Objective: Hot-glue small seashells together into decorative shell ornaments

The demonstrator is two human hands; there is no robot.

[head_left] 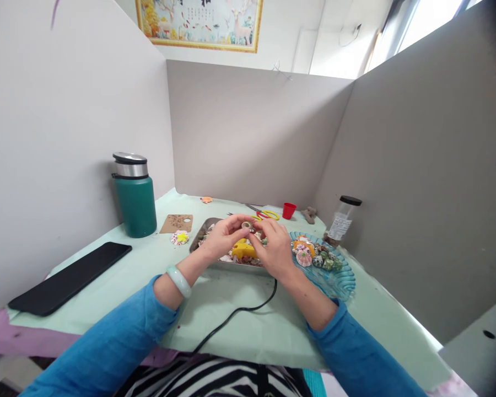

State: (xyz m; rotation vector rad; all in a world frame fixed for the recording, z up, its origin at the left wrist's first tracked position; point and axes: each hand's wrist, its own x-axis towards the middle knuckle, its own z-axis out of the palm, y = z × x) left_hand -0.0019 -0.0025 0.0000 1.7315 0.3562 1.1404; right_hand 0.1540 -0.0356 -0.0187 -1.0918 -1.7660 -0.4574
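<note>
My left hand (230,231) and my right hand (274,242) meet above a metal tray (227,266). Between their fingertips they pinch a small round brownish piece (247,225) that looks like a shell; the fingers hide part of it. Below, a yellow glue gun (243,249) rests across the tray among shells and small stones. Its black cord (242,309) runs over the table toward my lap. Right of my right hand, a blue ribbed glass plate (343,282) carries a pink-white scallop shell (303,256), orange pieces and several speckled green stones (328,263).
To the left stand a green bottle (135,204), a black flat pad (72,277), a brown card (177,223) and a yellow-flowered ornament (180,237). Behind the tray lie scissors (268,215) and a red cup (289,210). A clear black-lidded jar (342,220) stands right. Grey partitions (256,132) enclose the table.
</note>
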